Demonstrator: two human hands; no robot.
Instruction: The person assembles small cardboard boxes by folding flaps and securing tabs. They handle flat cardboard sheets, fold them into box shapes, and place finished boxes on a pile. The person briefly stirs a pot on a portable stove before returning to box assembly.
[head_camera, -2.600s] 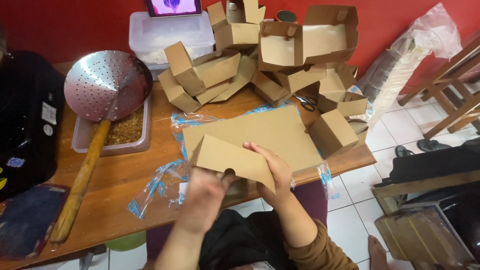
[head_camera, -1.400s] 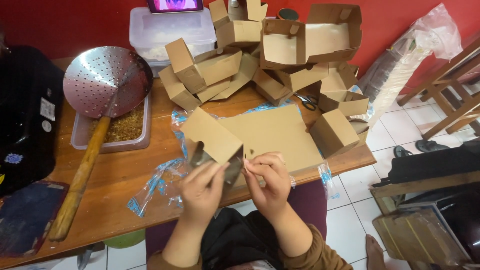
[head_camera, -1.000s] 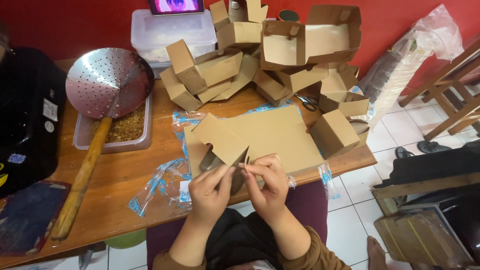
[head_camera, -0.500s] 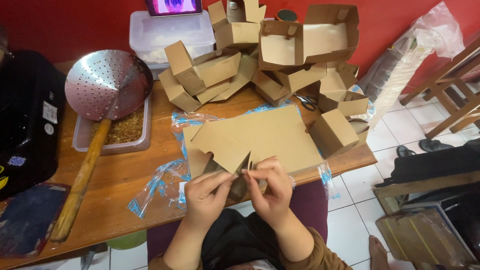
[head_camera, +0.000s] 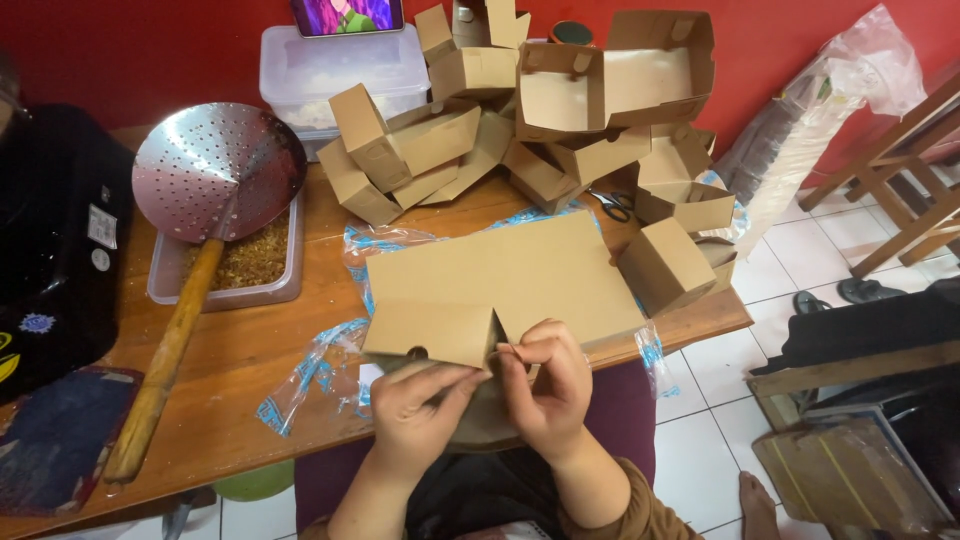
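Observation:
A brown cardboard box blank (head_camera: 432, 335) is pinched between both my hands just above the table's near edge. My left hand (head_camera: 418, 415) grips its lower left part. My right hand (head_camera: 545, 385) holds a flap on its right side, fingers curled. Under it lies a flat stack of brown cardboard blanks (head_camera: 510, 270) on the wooden table (head_camera: 230, 350).
A heap of folded brown boxes (head_camera: 545, 110) fills the table's far side, with scissors (head_camera: 612, 203) beside it. A perforated metal skimmer (head_camera: 215, 185) with a wooden handle rests on a plastic tray of crumbs (head_camera: 245, 265). Clear wrappers with blue print (head_camera: 310, 365) lie near me.
My hands lifted the blank off the stack, turned it and pulled it closer. Its flaps have been bent inward, and both hands now pinch it near the table's edge.

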